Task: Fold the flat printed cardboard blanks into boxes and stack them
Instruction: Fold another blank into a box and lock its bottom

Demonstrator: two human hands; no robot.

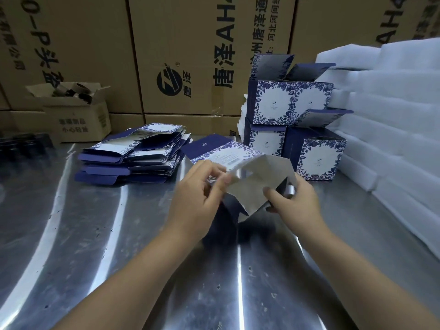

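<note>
A partly opened box blank [247, 177] is held over the steel table [95, 234], near the stack of folded boxes [290, 103] and right of the pile of flat blanks [133, 158]; its left edge is pinched by the left hand [197, 189] and its lower right corner is gripped by the right hand [295, 203], thumb on the silvery inside. For a square box, the panels should be pushed apart along the scored creases, and flaps tucked only once the corners stand true.
</note>
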